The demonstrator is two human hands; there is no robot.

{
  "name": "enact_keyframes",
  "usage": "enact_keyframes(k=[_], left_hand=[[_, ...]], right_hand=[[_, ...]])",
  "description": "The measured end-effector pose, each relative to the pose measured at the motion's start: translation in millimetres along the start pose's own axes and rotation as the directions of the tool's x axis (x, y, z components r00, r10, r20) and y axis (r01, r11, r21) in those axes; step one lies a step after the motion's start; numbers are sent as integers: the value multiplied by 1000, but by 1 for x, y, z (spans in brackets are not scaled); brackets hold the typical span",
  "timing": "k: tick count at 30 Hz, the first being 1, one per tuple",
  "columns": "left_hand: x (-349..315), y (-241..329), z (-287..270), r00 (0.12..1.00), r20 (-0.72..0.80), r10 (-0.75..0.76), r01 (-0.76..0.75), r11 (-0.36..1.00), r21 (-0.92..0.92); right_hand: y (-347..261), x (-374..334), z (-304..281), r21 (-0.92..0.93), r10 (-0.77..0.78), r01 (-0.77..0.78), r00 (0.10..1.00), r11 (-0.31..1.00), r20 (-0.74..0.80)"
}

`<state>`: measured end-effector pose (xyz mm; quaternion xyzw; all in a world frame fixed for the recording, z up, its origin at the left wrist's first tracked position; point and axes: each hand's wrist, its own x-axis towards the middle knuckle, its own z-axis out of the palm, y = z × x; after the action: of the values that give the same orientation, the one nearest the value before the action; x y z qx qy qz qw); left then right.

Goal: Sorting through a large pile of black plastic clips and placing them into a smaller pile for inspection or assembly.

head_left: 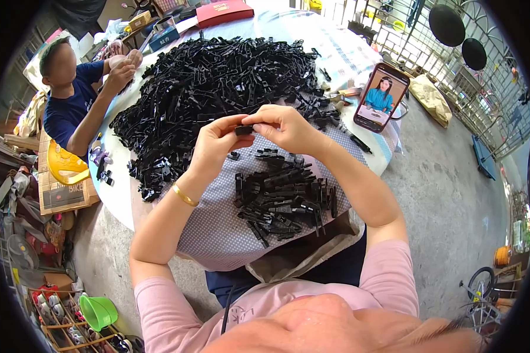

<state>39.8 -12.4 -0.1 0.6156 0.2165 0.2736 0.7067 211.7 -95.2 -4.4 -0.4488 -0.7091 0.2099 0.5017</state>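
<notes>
Both my hands meet over the table, pinching one small black plastic part (244,130) between the fingertips. My left hand (217,143) grips it from the left side, thumb and fingers closed. From the right, my right hand (290,130) has its thumb and fingertips on the same part, which they partly hide. Just beyond my hands rises a large heap of loose black plastic parts (218,76), clip-like in shape. Nearer to me, below my right wrist, lies a smaller pile of similar black parts (285,197), many of them roughly lined up.
A phone (381,97) showing a person in blue stands propped at the table's right. At the left, another person (79,94) sits with both hands raised near the heap. A red box (224,13) lies at the far edge. A green bucket (98,312) stands lower left.
</notes>
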Motion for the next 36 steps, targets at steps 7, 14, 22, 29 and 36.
enact_keyframes(k=[7,14,22,29,36], left_hand=[[-8,2,-2,997,22,74,-76,990,118],[-14,4,6,942,-45,334,-288,867,406],[-15,4,6,926,-70,370,-313,860,402],[-15,4,3,942,-69,328,-282,886,368],[-15,4,2,936,-39,351,-314,878,360]], right_hand=[[-16,0,3,-270,-69,54,997,961,-44],[-17,2,3,-224,-116,89,987,970,-108],[-21,0,10,-215,-156,114,969,970,-192],[-23,-1,8,-253,-126,81,978,964,-169],[-15,1,-2,-47,-40,36,994,998,-98]])
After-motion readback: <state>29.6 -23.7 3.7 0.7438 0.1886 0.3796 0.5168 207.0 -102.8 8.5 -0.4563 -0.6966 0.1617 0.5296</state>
